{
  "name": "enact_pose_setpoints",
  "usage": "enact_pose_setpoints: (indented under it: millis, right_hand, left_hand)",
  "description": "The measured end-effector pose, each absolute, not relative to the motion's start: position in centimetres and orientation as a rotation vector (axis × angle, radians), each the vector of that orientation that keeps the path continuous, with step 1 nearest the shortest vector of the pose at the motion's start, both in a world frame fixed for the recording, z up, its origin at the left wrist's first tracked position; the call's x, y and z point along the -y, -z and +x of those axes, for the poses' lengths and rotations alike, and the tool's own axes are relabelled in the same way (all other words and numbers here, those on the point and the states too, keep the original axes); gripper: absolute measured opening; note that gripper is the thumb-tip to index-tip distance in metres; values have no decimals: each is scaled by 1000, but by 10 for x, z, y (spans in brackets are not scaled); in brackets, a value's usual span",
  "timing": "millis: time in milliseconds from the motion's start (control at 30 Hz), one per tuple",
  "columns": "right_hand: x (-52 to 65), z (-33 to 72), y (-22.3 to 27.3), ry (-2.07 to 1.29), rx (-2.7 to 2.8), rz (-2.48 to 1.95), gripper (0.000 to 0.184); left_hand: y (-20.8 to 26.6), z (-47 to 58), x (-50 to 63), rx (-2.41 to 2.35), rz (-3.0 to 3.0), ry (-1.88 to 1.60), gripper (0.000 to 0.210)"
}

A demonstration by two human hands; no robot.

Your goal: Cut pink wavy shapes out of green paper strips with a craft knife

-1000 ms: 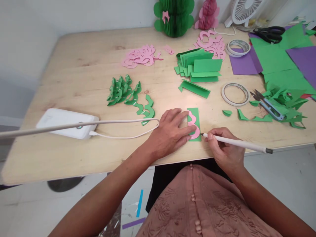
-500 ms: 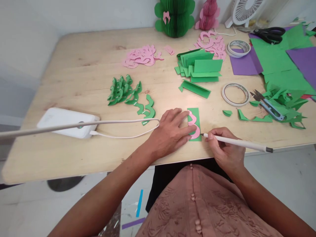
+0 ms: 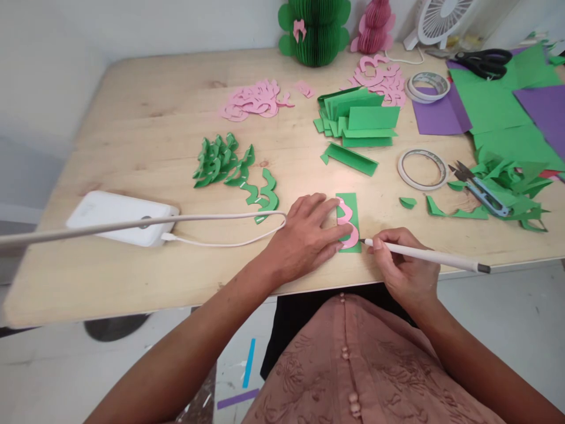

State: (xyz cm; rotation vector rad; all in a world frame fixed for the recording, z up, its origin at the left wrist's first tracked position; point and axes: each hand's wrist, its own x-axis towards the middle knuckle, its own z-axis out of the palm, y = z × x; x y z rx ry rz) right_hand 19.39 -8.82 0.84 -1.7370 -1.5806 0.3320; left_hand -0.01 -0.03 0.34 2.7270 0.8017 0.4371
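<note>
A small green paper strip [image 3: 349, 221] lies flat under the left fingers [image 3: 329, 232], a wavy pink cutout [image 3: 348, 224] atop it; a white pencil [image 3: 424, 255], tilted, sits in the right fingers [image 3: 378, 244], tip at the strip's edge.

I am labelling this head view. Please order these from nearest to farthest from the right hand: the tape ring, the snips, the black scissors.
From the right hand:
1. Tape ring, just beyond it.
2. Snips, farther right.
3. Black scissors, far back right.
</note>
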Motion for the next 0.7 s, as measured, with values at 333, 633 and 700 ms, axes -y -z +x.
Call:
enact_pose_setpoints:
  millis: [333, 633, 700]
  right_hand:
    - [88, 194, -9, -290, 1622, -1728, 11]
    - [88, 194, -9, -299, 1631, -1727, 11]
    - [88, 194, -9, -283, 1648, -1721, 11]
  left_hand:
    - [-4, 0, 1, -806, 2720, -430, 26]
    - [-2, 0, 0, -791, 2728, -450, 26]
    - [-2, 0, 0, -791, 2728, -447, 26]
